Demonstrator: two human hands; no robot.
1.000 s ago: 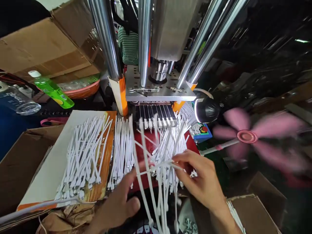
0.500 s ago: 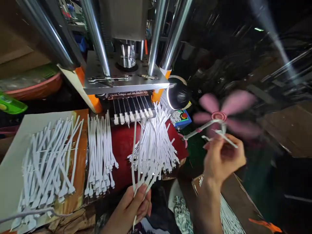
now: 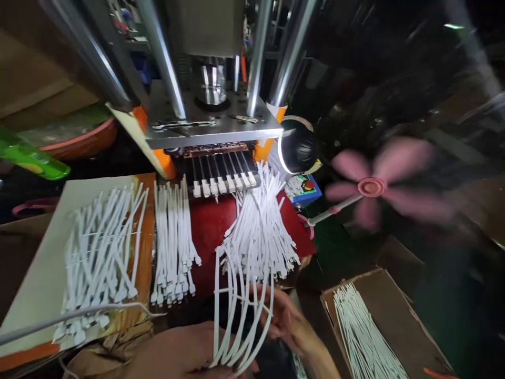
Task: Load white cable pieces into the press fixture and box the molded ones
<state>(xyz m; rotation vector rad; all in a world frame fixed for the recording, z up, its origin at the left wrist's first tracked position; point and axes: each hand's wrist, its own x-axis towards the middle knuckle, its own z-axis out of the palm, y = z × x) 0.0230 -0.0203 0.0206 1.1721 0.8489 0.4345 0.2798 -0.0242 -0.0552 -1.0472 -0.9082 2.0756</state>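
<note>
A loose bunch of white cables (image 3: 237,316) arches up from my left hand (image 3: 177,350), whose fingers are closed around the lower ends at the bottom of the view. Thin white crosspieces run across these strands. My right hand (image 3: 288,321) is just right of the bunch, fingers stretched toward the strands and partly behind them; it is somewhat blurred. Behind the bunch lies a thick pile of white cables (image 3: 262,226). Above that pile is the press's mould (image 3: 224,173), with a row of white connector ends along its front edge.
More cables lie in a narrow row (image 3: 172,242) and on a board at left (image 3: 43,237). The steel press plate (image 3: 221,131) hangs over the mould. A pink fan (image 3: 371,187) spins at right, above a cardboard box of cables (image 3: 327,316). A black lamp (image 3: 298,150) stands beside the press.
My right hand has come down and left from beside the fan to the cable bunch; the small white piece it held is no longer visible. My left hand has moved lower and left.
</note>
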